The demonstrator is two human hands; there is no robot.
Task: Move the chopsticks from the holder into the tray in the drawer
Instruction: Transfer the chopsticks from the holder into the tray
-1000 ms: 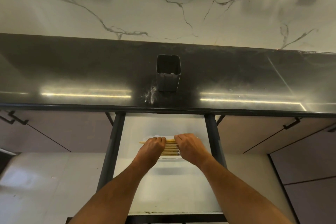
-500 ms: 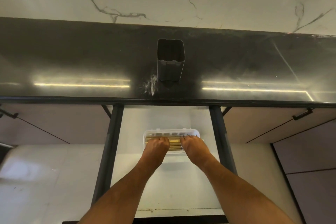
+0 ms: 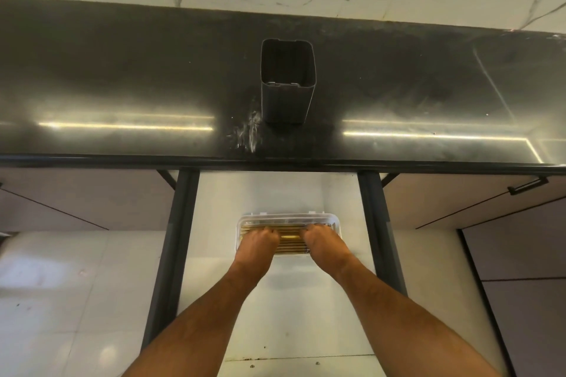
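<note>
Since a second ago both hands have gone from holding the chopsticks (image 3: 290, 239) above the tray (image 3: 334, 221) to pressing them down inside it; a half second ago they were already low, and now the bundle lies flat along the tray's length. Head view, the only one: left hand (image 3: 259, 241) sits on the left part of the bundle, right hand (image 3: 324, 240) on the right part, fingers curled forward and down over the sticks, a short bare stretch of sticks showing between them. Grip state: both hands rest on top of the sticks with knuckles bent; whether the fingers still pinch any stick or only press on them I cannot tell, the fingertips are hidden behind the knuckles. Tray is a clear plastic one, sitting toward the back of the open drawer (image 3: 294, 309), just under the front edge of the bench (image 3: 122, 86). Holder (image 3: 287, 82) stands upright on the bench, above the drawer, and looks empty from here, so my read is that the transfer itself is done and this is the settle-and-level step. Next move likely calls for lifting both hands straight up without dragging sticks out of line, clearing the bench edge overhead, then checking that no stick ends ride up on the tray rim. Closing the drawer is not in the task line, so optional.
</note>
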